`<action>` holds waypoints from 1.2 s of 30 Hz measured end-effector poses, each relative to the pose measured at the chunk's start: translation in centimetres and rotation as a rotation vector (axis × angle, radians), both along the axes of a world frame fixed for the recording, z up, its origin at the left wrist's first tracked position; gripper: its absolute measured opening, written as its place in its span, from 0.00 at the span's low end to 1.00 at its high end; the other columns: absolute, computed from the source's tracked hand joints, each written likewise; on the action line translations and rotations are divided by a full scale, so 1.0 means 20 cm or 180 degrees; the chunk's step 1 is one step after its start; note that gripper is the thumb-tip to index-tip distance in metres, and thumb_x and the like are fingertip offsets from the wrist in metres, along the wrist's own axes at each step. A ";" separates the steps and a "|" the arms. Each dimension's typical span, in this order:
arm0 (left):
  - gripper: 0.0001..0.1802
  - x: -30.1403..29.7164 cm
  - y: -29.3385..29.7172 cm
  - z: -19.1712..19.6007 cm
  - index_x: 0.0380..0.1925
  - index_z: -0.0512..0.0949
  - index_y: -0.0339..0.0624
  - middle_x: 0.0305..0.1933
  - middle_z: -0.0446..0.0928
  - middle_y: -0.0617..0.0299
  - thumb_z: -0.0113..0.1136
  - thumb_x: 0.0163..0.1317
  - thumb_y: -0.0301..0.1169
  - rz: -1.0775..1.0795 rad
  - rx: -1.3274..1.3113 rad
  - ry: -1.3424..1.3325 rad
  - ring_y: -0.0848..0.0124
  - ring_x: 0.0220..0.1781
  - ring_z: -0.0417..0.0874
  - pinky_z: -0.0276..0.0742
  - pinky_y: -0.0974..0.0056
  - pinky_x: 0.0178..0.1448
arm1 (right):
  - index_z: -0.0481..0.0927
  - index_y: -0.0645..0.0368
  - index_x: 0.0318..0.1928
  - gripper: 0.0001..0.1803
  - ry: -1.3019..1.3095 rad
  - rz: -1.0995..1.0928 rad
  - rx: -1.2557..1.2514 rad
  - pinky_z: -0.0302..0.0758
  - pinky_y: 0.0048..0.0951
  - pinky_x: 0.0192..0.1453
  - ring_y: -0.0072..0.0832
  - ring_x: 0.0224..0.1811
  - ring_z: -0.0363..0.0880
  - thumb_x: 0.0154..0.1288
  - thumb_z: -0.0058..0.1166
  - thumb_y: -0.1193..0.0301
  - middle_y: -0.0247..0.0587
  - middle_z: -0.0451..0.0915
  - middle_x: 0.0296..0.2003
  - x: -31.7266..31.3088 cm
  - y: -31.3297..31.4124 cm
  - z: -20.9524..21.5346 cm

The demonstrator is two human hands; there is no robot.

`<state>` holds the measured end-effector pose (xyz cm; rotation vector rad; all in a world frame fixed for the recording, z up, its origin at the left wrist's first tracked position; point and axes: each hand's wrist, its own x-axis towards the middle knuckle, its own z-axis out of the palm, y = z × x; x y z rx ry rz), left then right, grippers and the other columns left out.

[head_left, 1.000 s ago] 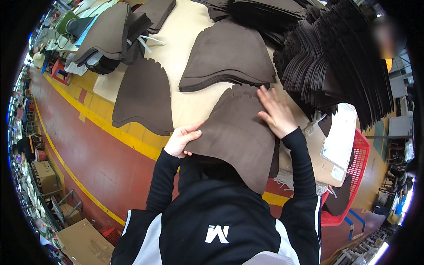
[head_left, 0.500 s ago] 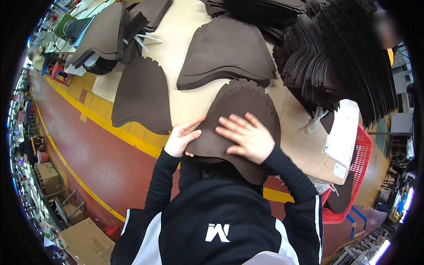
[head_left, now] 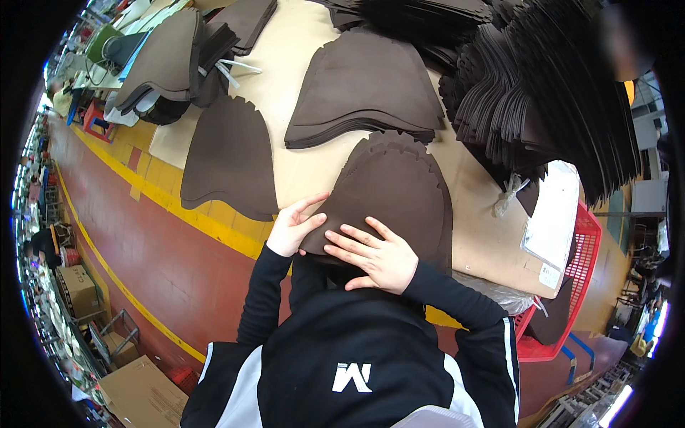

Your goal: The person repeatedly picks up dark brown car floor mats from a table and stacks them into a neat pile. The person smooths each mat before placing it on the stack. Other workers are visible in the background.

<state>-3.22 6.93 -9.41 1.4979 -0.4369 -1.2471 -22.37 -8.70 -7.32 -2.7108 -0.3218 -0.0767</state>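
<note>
In front of me lie dark brown, flat cut panels (head_left: pixel 399 192) with notched, rounded far edges, one overlapping another slightly askew. My left hand (head_left: pixel 291 227) grips their near left corner, thumb on top and some fingers hidden underneath. Flat on the top panel's near part rests my right hand (head_left: pixel 378 260), its fingers spread and pointing left. Just beyond is a neat stack of similar panels (head_left: pixel 364 78). Another brown panel (head_left: pixel 232 157) lies to the left, reaching over the table's edge.
Tall, fanned piles of brown panels (head_left: pixel 549 100) crowd the right of the cardboard-covered table (head_left: pixel 485 235). A red plastic basket (head_left: pixel 581 264) stands at the right, near a plastic-sleeved paper (head_left: pixel 553 210). More panels (head_left: pixel 164 57) hang tied at the far left.
My right hand has slid toward me and to the left over the top panel. The near right part of the panel has dropped out of sight behind that hand and arm. My left hand stays at the corner.
</note>
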 end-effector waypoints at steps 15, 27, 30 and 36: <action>0.20 0.13 -0.21 0.34 0.50 0.84 0.36 0.41 0.87 0.52 0.66 0.55 0.16 0.0024 -0.1875 -0.4137 0.65 0.34 0.89 0.82 0.70 0.41 | 0.55 0.51 0.78 0.40 -0.0189 -0.2154 0.0166 0.37 0.57 0.81 0.53 0.81 0.42 0.73 0.45 0.47 0.50 0.46 0.79 -0.35 -0.61 0.12; 0.25 0.35 -0.43 0.10 0.65 0.73 0.38 0.61 0.79 0.54 0.59 0.69 0.27 0.0631 -0.0982 -0.2568 0.68 0.61 0.79 0.73 0.63 0.66 | 0.62 0.49 0.75 0.46 0.0537 -0.0252 0.0220 0.48 0.48 0.81 0.33 0.78 0.58 0.62 0.53 0.39 0.35 0.60 0.76 -0.29 -0.13 0.11; 0.20 0.09 -0.21 0.11 0.60 0.77 0.37 0.56 0.81 0.56 0.59 0.68 0.25 0.0259 -0.0711 -0.2141 0.72 0.56 0.80 0.75 0.67 0.60 | 0.63 0.44 0.75 0.44 0.0461 -0.0235 -0.0405 0.54 0.45 0.79 0.29 0.76 0.61 0.63 0.46 0.36 0.30 0.63 0.75 -0.21 -0.18 0.06; 0.20 -0.19 0.03 0.12 0.56 0.78 0.35 0.39 0.75 0.59 0.65 0.62 0.24 0.0108 -0.0024 -0.2230 0.72 0.35 0.78 0.77 0.68 0.45 | 0.62 0.43 0.75 0.41 0.0245 -0.0615 -0.0530 0.52 0.46 0.79 0.31 0.77 0.59 0.69 0.41 0.38 0.31 0.61 0.76 0.06 -0.47 0.05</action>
